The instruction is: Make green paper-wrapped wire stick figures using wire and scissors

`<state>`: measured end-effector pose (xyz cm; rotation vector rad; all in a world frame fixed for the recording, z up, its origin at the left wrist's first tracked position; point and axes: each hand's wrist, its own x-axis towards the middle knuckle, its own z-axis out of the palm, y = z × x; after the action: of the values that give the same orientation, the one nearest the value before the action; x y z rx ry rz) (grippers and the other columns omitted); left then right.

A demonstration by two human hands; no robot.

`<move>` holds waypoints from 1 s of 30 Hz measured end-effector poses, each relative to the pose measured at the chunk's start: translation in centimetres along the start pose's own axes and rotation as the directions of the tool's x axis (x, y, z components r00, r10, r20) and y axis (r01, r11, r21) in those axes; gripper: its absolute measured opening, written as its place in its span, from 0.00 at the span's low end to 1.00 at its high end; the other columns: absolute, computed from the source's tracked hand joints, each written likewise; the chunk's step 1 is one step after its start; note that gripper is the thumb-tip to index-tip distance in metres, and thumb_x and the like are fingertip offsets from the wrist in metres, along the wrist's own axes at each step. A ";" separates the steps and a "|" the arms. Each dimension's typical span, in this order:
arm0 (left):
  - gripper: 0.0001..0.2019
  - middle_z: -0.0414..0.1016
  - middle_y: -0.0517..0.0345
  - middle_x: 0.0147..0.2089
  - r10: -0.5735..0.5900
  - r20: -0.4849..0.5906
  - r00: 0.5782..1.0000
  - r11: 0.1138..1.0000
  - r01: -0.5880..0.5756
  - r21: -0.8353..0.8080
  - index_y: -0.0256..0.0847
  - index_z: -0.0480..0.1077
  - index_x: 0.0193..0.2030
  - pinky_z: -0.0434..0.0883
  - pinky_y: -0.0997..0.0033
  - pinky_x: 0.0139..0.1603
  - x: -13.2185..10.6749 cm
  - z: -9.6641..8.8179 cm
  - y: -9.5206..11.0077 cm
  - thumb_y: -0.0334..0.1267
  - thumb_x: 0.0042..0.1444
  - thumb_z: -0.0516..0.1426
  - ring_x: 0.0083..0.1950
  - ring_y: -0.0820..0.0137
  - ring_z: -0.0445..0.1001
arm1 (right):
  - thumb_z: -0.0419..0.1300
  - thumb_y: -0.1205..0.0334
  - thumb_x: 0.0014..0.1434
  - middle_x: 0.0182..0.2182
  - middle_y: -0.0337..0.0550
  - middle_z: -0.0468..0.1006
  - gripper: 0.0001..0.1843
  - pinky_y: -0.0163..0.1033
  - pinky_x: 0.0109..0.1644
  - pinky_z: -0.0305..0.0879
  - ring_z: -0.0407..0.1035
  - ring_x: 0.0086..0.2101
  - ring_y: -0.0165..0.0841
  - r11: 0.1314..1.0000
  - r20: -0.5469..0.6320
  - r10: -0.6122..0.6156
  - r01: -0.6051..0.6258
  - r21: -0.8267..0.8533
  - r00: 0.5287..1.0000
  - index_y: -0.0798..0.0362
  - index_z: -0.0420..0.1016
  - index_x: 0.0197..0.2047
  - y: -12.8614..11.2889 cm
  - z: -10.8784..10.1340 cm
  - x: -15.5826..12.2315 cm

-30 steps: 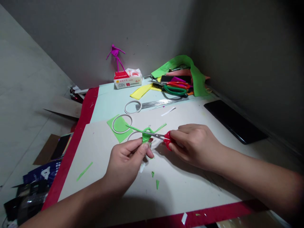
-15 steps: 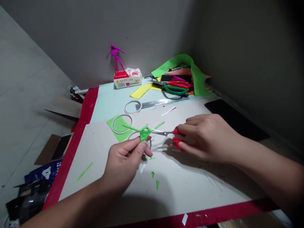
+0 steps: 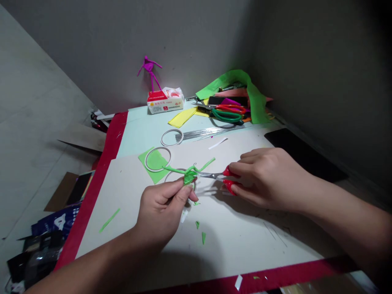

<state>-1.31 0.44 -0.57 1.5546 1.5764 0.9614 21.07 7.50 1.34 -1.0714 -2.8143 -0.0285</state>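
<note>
My left hand (image 3: 162, 208) pinches a small figure of wire wrapped in green paper (image 3: 190, 175) between thumb and fingers, its thin green limbs sticking out sideways. My right hand (image 3: 266, 177) holds red-handled scissors (image 3: 218, 176) by the grips. Their steel blades point left, with the tips close to the green bundle. The blades look nearly closed, and the tips seem to touch a green limb, though I cannot tell if they cut it. A wire ring (image 3: 175, 170) lies partly hidden behind the figure, on the pale card board (image 3: 245, 241).
A green paper square (image 3: 153, 171) with a wire ring (image 3: 158, 148) lies left of my hands. Green scraps (image 3: 202, 238) dot the board. Further back are straight wires (image 3: 211, 130), a tissue pack (image 3: 165, 102), a magenta wire figure (image 3: 150, 69), other scissors (image 3: 226, 116), and a black slab (image 3: 301, 151).
My right hand and the scissors have shifted right, away from the figure, over the last second. The left hand has stayed nearly still, and the figure has turned slightly in its fingers.
</note>
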 end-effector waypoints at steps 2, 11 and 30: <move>0.14 0.59 0.67 0.15 0.026 0.013 1.000 1.000 -0.026 0.002 0.38 0.74 0.24 0.56 0.76 0.20 0.0 0.0 0.0 0.35 0.59 0.55 0.17 0.78 0.58 | 0.54 0.53 0.59 0.18 0.41 0.69 0.15 0.38 0.28 0.41 0.56 0.21 0.29 1.000 0.010 0.001 -0.001 0.007 1.000 0.53 0.68 0.25 0.0 -0.1 -0.1; 0.14 0.72 0.60 0.20 0.169 0.049 0.984 0.981 -0.173 0.089 0.37 0.75 0.24 0.64 0.76 0.26 0.0 -0.3 0.0 0.31 0.59 0.54 0.23 0.74 0.69 | 0.55 0.55 0.58 0.19 0.42 0.70 0.13 0.39 0.28 0.42 0.58 0.21 0.30 0.996 0.052 -0.032 0.028 0.084 0.998 0.53 0.71 0.26 0.1 -0.2 0.0; 0.15 0.76 0.57 0.23 0.201 0.070 0.977 0.973 -0.207 0.101 0.37 0.76 0.24 0.65 0.74 0.27 0.4 -0.2 -0.2 0.32 0.59 0.54 0.24 0.72 0.71 | 0.54 0.56 0.60 0.18 0.41 0.69 0.15 0.39 0.28 0.43 0.58 0.21 0.29 0.994 0.032 -0.051 0.048 0.098 0.998 0.54 0.72 0.26 0.0 0.1 -0.3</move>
<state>-1.64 0.79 -0.64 1.8321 1.4684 0.9434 21.22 7.33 1.19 -0.9898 -2.8394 0.1221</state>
